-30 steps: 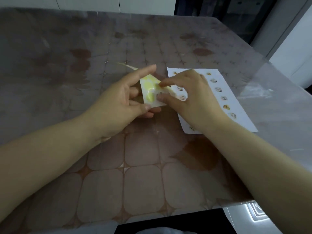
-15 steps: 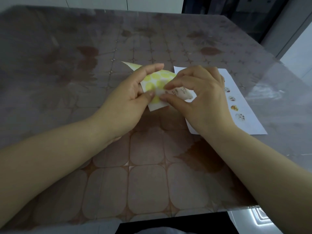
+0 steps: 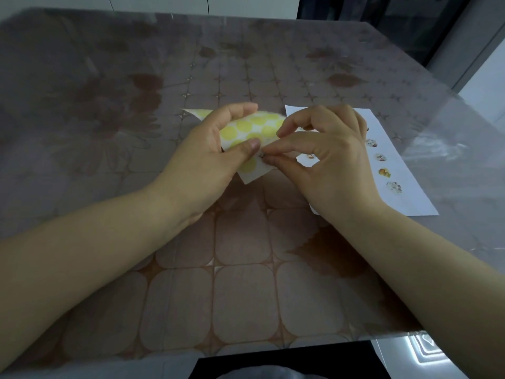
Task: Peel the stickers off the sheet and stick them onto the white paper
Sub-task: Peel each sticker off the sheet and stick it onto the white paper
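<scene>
My left hand (image 3: 210, 157) grips the sticker sheet (image 3: 252, 129), a white backing with yellow round patches, thumb on top and fingers curled over its far edge. The sheet is lifted and bent above the table. My right hand (image 3: 325, 160) pinches a small round sticker (image 3: 263, 155) at the sheet's near edge between thumb and forefinger. The white paper (image 3: 396, 165) lies flat on the table to the right, partly under my right hand, with a column of several round picture stickers stuck along it.
The table (image 3: 240, 283) has a brown tile-and-leaf pattern under a clear glossy cover. Its near edge (image 3: 273, 348) runs across the bottom, its right edge beside the white paper. A dark doorway stands at the back right.
Both hands drew slightly toward me with the sheet. My left thumb shifted up onto the sheet, and my right fingers closed into a pinch on a sticker at its edge.
</scene>
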